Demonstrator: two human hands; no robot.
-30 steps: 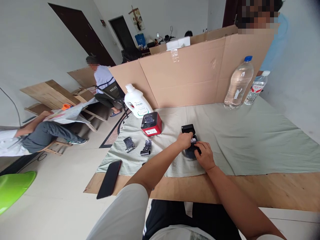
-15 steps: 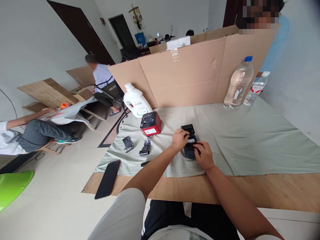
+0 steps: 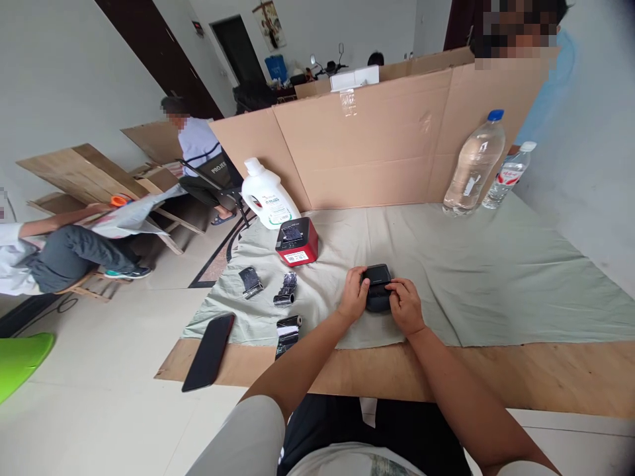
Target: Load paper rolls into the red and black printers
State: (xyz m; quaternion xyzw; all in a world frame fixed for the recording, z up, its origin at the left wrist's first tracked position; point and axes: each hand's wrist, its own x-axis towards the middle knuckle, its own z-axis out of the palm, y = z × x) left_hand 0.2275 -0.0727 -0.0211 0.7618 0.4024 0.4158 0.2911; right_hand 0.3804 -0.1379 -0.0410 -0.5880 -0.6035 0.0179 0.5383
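Head view: my fingers hide much of the small black plastic printer point(image 3: 378, 291) on the pale green cloth point(image 3: 496, 277). My left hand point(image 3: 353, 299) at nine o'clock and right hand point(image 3: 405, 305) at three clasp it, thumbs pressing its lid.

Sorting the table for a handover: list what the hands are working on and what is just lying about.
In hand:
left hand
right hand
small black device, held by both

Lying about:
red box
white jug
two water bottles
phone
three wrapped rolls
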